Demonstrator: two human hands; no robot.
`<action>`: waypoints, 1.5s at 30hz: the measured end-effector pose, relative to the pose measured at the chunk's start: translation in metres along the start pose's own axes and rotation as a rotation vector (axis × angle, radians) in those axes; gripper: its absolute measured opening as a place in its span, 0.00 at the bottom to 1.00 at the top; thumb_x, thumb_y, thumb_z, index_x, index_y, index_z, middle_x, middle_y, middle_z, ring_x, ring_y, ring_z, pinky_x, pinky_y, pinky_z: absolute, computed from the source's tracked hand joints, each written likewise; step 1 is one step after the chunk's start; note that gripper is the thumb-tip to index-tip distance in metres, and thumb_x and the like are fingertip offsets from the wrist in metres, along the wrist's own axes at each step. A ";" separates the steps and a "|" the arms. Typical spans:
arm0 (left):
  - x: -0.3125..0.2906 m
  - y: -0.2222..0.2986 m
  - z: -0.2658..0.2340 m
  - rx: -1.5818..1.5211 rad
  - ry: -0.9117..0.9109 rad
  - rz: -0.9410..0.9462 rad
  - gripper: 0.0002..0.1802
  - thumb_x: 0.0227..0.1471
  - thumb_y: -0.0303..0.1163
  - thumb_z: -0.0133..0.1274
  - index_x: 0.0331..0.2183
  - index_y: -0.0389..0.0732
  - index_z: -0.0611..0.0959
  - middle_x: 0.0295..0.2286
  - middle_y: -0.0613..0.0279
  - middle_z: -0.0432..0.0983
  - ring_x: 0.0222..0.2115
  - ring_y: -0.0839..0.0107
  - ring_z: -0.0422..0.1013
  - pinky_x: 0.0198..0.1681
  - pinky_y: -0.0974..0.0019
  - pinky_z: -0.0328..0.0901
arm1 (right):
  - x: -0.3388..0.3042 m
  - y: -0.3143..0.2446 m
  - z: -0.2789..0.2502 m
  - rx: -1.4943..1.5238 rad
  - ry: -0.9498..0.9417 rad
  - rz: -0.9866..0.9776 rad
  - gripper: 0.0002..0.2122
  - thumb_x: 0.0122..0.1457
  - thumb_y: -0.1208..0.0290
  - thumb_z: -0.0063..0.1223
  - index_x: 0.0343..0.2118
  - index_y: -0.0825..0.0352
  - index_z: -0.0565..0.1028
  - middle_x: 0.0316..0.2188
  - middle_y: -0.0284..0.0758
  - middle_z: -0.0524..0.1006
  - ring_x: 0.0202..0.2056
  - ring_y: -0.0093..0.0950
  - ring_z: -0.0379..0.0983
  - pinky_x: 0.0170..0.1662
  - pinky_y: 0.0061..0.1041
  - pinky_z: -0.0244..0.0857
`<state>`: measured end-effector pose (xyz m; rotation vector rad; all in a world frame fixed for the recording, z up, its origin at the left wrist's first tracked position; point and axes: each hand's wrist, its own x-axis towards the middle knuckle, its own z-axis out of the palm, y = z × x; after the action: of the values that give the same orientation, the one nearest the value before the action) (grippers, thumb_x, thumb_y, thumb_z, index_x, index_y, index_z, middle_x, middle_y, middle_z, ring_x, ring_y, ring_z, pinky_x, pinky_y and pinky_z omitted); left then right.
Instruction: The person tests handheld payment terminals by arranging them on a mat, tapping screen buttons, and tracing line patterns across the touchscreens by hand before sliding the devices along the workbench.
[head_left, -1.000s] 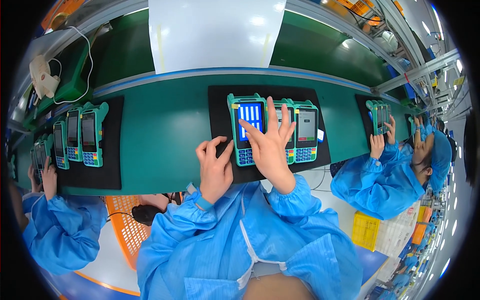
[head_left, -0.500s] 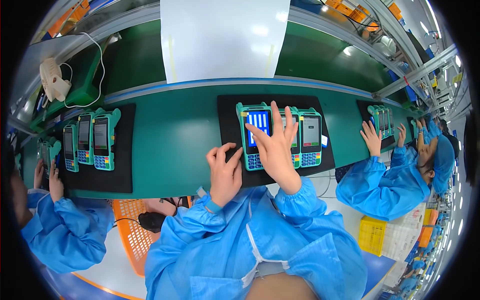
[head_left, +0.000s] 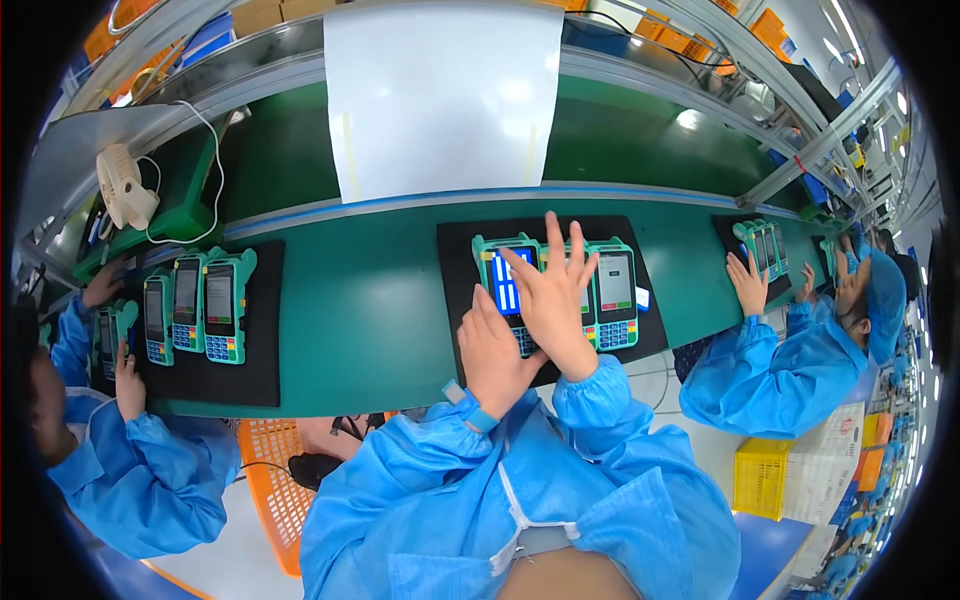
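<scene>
- The left hand (head_left: pixel 492 355) is open, with fingers stretched forward together, over the near left part of the left payment terminal (head_left: pixel 507 288); it grips nothing.
- The right hand (head_left: pixel 556 315) is also open, its fingers spread, and one finger is above the far part of this terminal's screen, which is blue with white bars; whether the fingertip touches it, I cannot tell.
- This terminal lies on a black mat (head_left: pixel 456 262) on the green bench (head_left: pixel 350 330).
- To its right, on the same mat, are a middle terminal (head_left: pixel 588 286), partly hidden by the right hand, and a right terminal (head_left: pixel 617 285) with a pale screen.
- A small white piece (head_left: pixel 643 299) is just beside the right terminal.
- Farther left, three more terminals (head_left: pixel 187 300) rest on another black mat (head_left: pixel 262 330).
</scene>
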<state>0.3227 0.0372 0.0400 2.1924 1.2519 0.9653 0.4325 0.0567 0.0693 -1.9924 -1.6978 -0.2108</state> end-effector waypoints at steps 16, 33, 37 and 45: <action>-0.012 -0.020 -0.032 -1.261 0.087 -0.403 0.27 0.59 0.38 0.42 0.55 0.32 0.63 0.46 0.56 0.70 0.46 0.69 0.68 0.51 0.66 0.63 | -0.112 0.004 -0.054 1.047 -0.234 0.371 0.11 0.61 0.79 0.44 0.46 0.73 0.71 0.44 0.41 0.71 0.45 0.31 0.71 0.48 0.26 0.66; -0.028 -0.041 -0.078 -1.161 -0.106 -0.420 0.44 0.61 0.61 0.23 0.59 0.30 0.59 0.57 0.54 0.59 0.52 0.67 0.59 0.53 0.64 0.52 | -0.075 -0.060 -0.018 0.564 -0.092 0.030 0.52 0.37 0.71 0.68 0.63 0.74 0.42 0.52 0.51 0.62 0.51 0.47 0.61 0.53 0.41 0.58; -0.028 -0.038 -0.085 -1.146 -0.102 -0.258 0.44 0.61 0.60 0.24 0.59 0.28 0.57 0.59 0.52 0.56 0.56 0.62 0.55 0.57 0.61 0.48 | -0.071 -0.062 -0.034 0.536 -0.003 -0.031 0.50 0.38 0.72 0.68 0.62 0.76 0.45 0.52 0.52 0.62 0.50 0.48 0.62 0.51 0.40 0.60; -0.019 -0.026 -0.104 -1.074 -0.150 -0.157 0.51 0.56 0.66 0.26 0.59 0.26 0.55 0.59 0.49 0.54 0.58 0.61 0.53 0.59 0.60 0.46 | -0.062 -0.071 -0.061 0.514 0.066 -0.074 0.51 0.37 0.72 0.68 0.62 0.76 0.45 0.53 0.52 0.62 0.49 0.48 0.63 0.50 0.41 0.61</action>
<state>0.2231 0.0362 0.0852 1.2636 0.5712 1.0363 0.3644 -0.0206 0.1144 -1.5291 -1.5878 0.1253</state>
